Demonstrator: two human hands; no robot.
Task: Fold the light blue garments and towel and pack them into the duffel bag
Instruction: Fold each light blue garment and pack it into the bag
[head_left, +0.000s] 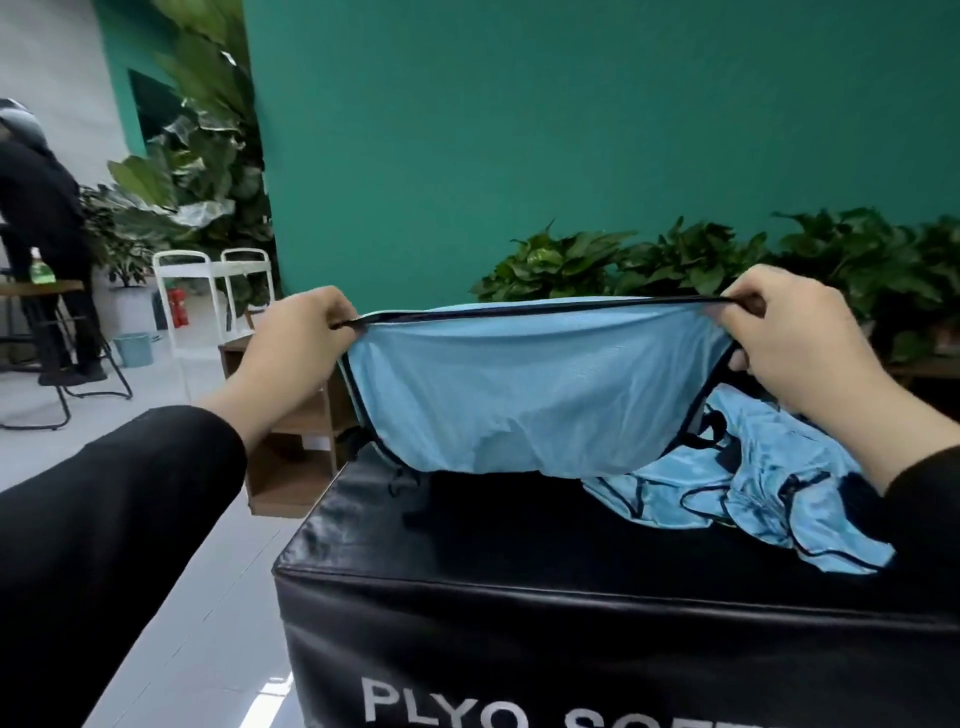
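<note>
Light blue mesh garment with black trim (535, 395) hangs stretched between my fists. Left hand (296, 332) and right hand (789, 332) pinch its top edge, above black padded plyo box (519, 597).

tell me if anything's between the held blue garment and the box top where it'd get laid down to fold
Mostly clear. Both hands, left hand and right hand, hold the light blue garment stretched above the black plyo box. The near-left box top is bare, but a crumpled blue pile takes up its right side. No duffel bag is in view.
</note>
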